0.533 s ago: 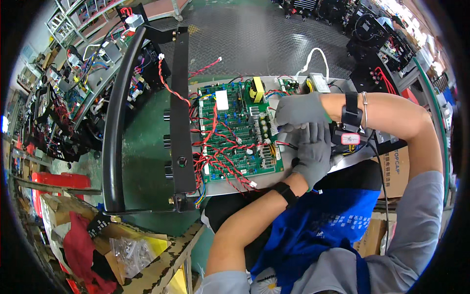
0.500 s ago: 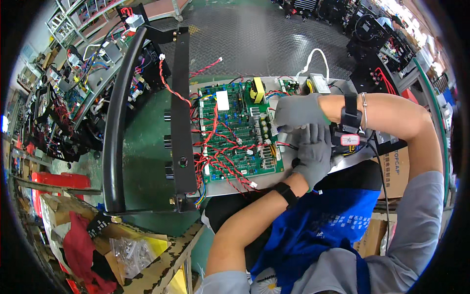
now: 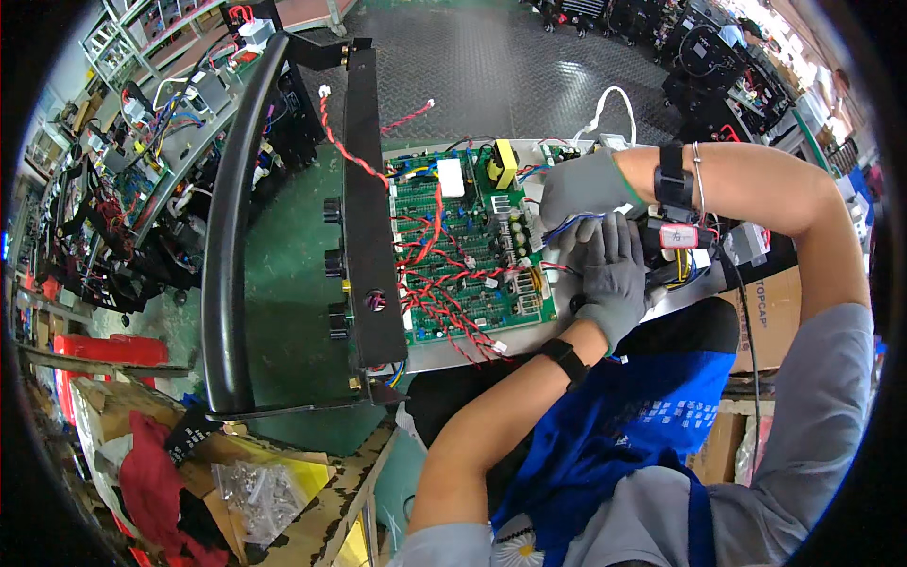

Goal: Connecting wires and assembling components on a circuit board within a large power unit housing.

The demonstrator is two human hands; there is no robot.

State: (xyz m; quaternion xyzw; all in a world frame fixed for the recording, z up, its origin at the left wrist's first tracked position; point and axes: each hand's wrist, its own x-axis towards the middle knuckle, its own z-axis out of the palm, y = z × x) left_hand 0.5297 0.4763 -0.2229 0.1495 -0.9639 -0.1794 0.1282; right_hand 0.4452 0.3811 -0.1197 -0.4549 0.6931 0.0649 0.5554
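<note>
My right hand [image 3: 588,189], in a grey glove, reaches across from the right and is closed at the right edge of a green circuit board [image 3: 444,222]. Thin blue wires [image 3: 573,225] run out from its curled fingers. Just below, my left hand [image 3: 612,283], gloved too, lies with its fingers stretched out toward the right hand. Its fingertips nearly touch the right hand, and what is under its palm is hidden. Twisted red wires [image 3: 439,298] with white plugs spread over the board. A yellow-wrapped transformer [image 3: 504,163] stands at the board's far edge.
A black panel with knobs [image 3: 373,208] and a thick black handle [image 3: 231,227] rise left of the board. Black parts with a red-edged label [image 3: 677,236] sit right of my hands. A cardboard box [image 3: 142,397] holding bagged hardware [image 3: 260,496] stands at lower left.
The board and panel have shifted slightly right in the picture, together with my hands. Blue wires now show at my right hand's fingers. My left hand stays just below it.
</note>
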